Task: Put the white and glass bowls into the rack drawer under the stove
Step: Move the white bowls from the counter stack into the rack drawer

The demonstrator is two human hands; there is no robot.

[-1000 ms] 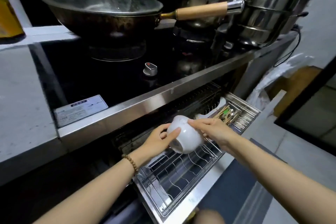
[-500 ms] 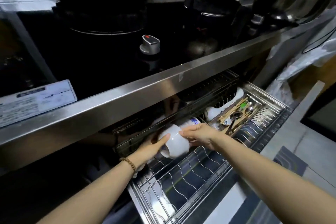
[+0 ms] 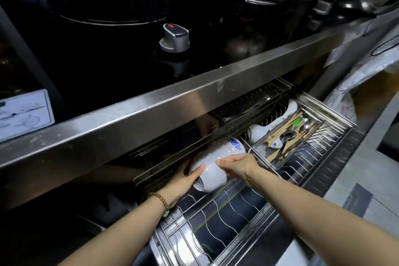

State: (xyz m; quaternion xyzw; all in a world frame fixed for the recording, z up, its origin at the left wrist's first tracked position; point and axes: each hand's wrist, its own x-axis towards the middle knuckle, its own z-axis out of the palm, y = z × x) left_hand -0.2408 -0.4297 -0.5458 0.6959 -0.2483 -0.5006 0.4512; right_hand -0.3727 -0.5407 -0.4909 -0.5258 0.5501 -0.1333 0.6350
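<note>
A white bowl (image 3: 210, 174) lies on its side at the back left of the pulled-out wire rack drawer (image 3: 228, 218) under the stove, pressed against another white bowl with blue pattern (image 3: 228, 147) behind it. My left hand (image 3: 182, 181) grips the bowl's left side, thumb on its wall. My right hand (image 3: 237, 166) holds it from the right with fingers curled over the top. No glass bowl is in view.
A mesh cutlery basket (image 3: 287, 142) with chopsticks and spoons sits at the drawer's right, more white dishes (image 3: 259, 130) behind it. The steel counter edge (image 3: 194, 101) overhangs the drawer. A stove knob (image 3: 174, 38) and dark pots stand above.
Both hands carried the white bowl down and back into the drawer, against the patterned bowl. The camera tilted lower and closer.
</note>
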